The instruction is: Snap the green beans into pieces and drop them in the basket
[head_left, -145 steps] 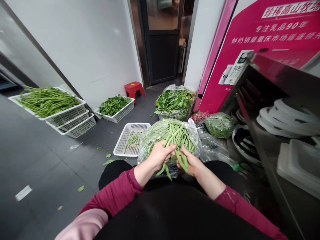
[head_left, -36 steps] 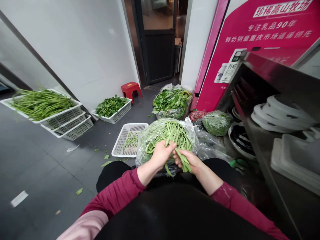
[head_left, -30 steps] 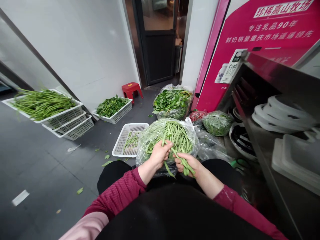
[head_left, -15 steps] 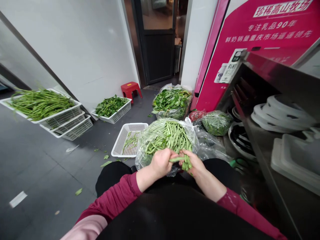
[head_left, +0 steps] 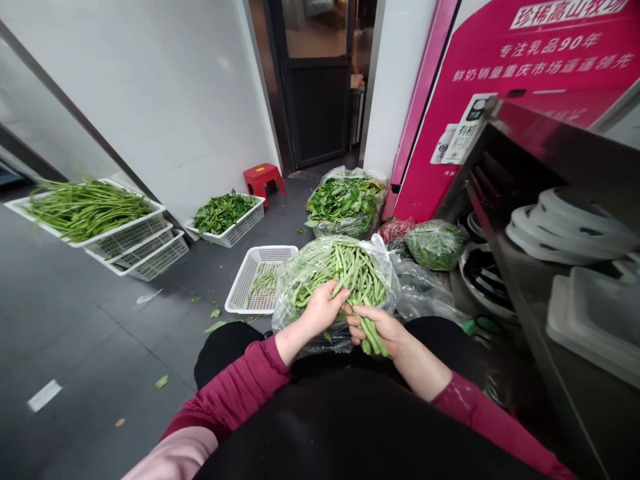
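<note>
A clear plastic bag [head_left: 290,283] full of green beans [head_left: 357,260] stands open in front of my knees. Over its near edge, my right hand [head_left: 377,325] is wrapped round several green beans, whose ends hang out below the fingers. My left hand [head_left: 325,307] is at the beans in the bag, just left of my right hand, with its fingers drawn together; what lies between its fingertips is too small to make out. Left of the bag, a white perforated basket [head_left: 240,288] holds some loose bean pieces [head_left: 264,279].
Stacked white baskets [head_left: 163,257] with long green stems are at the left. Behind are a basket of leafy greens [head_left: 225,213], a red stool [head_left: 264,180] and a bag of leaves [head_left: 345,200]. A metal shelf [head_left: 525,267] with white containers stands close on the right.
My left hand has let go of the bean it held across to my right hand and has moved slightly up to the pile. The bunch in my right hand now hangs lower and longer.
</note>
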Motion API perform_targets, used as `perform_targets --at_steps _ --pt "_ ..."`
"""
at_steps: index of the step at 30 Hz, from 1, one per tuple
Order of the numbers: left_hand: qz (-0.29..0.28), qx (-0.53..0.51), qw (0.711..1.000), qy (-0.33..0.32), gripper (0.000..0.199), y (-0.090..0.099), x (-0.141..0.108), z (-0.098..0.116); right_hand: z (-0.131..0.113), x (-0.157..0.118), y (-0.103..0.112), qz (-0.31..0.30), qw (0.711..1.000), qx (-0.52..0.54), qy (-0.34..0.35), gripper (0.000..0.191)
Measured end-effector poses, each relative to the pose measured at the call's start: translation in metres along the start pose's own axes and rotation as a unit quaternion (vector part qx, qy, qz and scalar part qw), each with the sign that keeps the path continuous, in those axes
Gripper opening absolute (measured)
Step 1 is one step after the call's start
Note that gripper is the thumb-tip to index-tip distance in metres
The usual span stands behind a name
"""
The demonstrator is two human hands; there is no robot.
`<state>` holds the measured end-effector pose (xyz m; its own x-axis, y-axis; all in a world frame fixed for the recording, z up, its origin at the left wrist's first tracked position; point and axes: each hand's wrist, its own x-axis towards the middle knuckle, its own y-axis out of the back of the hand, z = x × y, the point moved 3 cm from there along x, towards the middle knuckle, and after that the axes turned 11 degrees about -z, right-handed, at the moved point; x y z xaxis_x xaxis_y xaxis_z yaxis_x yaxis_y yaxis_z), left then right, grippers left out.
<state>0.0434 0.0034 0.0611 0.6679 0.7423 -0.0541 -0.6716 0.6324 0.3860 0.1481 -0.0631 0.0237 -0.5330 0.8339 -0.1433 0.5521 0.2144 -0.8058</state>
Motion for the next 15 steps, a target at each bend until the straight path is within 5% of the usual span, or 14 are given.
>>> perform_targets --at_steps 4,10,15 --pt "-0.072 -0.021 0.997 -0.008 0.029 -0.003 0.001 -0.005 0.001 -0.002 0.005 0.030 0.999 -0.036 0.007 0.016" --pt "0.033 0.242 0.960 -0.135 0.020 -0.014 -0.016 -0.003 0.004 -0.001 0.008 0.146 0.983 -0.070 0.085 0.019" --pt "0.069 0.275 0.947 -0.153 0.016 -0.015 -0.016 -0.004 0.001 0.001 0.027 0.244 0.954 -0.079 0.152 0.019"
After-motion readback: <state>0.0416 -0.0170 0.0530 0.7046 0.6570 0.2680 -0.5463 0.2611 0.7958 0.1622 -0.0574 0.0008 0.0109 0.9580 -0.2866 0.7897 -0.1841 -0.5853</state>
